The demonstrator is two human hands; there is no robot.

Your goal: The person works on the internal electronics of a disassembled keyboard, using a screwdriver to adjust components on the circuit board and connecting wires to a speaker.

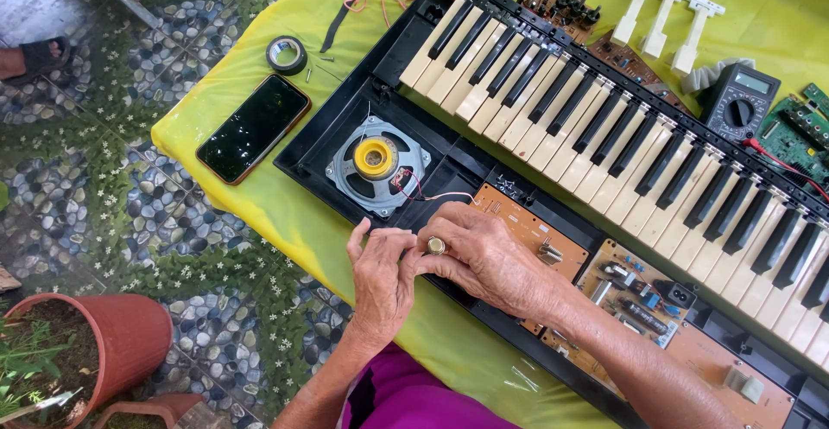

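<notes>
hands (pixel 432 265) at opened keyboard (pixel 604 127) edge

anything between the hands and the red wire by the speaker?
Nothing visible. Both the left hand and right hand sit at the keyboard case's front edge, fingertips together where the red wire from the speaker ends. Fingers hide the contact itself.

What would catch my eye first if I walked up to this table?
Probably the opened keyboard lying diagonally across the yellow cloth, its round speaker bared at the near left end. Just right of that, the left hand and right hand meet over the orange circuit board.
</notes>
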